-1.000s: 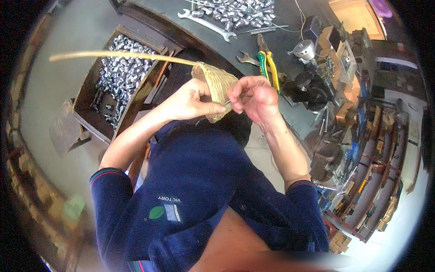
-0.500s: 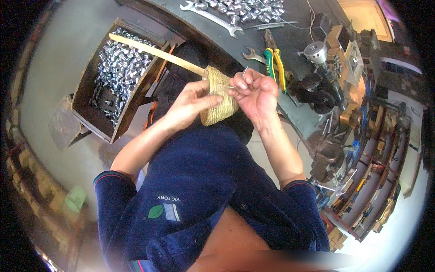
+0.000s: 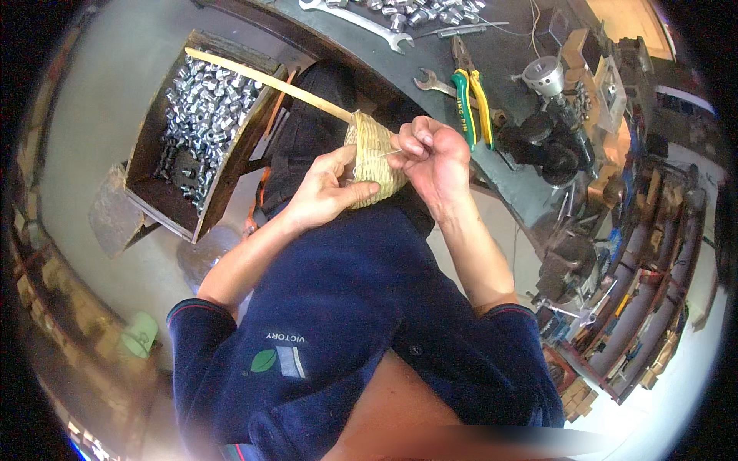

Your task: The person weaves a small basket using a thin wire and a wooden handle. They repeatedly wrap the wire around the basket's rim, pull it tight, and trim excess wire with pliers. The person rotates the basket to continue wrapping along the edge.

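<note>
A small woven basket (image 3: 377,154) of pale yellow-green strips is held up before my chest. From its rim a long flat wooden handle (image 3: 269,81) runs off to the upper left. My left hand (image 3: 330,184) grips the basket's left side at the rim, thumb on the outside and fingers partly hidden inside. At the basket's right side, my right hand (image 3: 437,157) is closed in a pinch on a thin wire (image 3: 388,153), which leads to the weave. The wire's far end is hidden by the fingers.
A wooden box (image 3: 192,154) of shiny metal fittings stands at left. On the dark workbench (image 3: 430,58) lie pliers (image 3: 473,92) with green and yellow handles, a spanner (image 3: 361,27), a second spanner (image 3: 434,83) and more fittings. A metal chuck (image 3: 542,74) stands at right, shelving (image 3: 630,307) beyond.
My right fingers have curled further in, and the wire end that stuck up above them is now out of sight. The left hand keeps its grip, turning the basket slightly.
</note>
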The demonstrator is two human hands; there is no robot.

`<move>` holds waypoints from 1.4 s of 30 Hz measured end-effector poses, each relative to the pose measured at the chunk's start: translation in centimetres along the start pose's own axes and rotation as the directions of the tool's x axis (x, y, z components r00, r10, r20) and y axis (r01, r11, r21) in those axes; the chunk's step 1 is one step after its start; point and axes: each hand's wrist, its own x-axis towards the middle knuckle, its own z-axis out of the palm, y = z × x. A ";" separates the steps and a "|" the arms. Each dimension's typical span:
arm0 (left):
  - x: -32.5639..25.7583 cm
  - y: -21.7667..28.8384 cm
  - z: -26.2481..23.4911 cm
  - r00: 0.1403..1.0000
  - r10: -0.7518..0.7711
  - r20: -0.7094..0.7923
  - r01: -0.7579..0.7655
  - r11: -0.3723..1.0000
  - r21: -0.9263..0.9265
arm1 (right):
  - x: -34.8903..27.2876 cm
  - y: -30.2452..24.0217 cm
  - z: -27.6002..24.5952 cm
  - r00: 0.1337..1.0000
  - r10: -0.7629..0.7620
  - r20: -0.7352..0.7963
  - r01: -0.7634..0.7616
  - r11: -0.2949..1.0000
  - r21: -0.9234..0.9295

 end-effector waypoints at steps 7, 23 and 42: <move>-0.1 0.4 0.1 0.998 -0.065 0.017 0.068 0.971 -0.230 | -0.9 -1.0 -1.1 0.995 -0.036 0.096 0.058 0.968 -0.242; 0.4 -0.9 -0.5 0.982 -0.184 -0.052 0.174 0.972 -0.157 | -3.0 0.8 -2.2 0.936 -0.293 0.194 0.344 0.877 -0.336; 0.0 -0.9 -0.5 0.937 -0.319 -0.145 0.254 0.903 -0.347 | -3.7 1.0 -1.5 0.963 -0.208 0.169 0.221 0.973 -0.063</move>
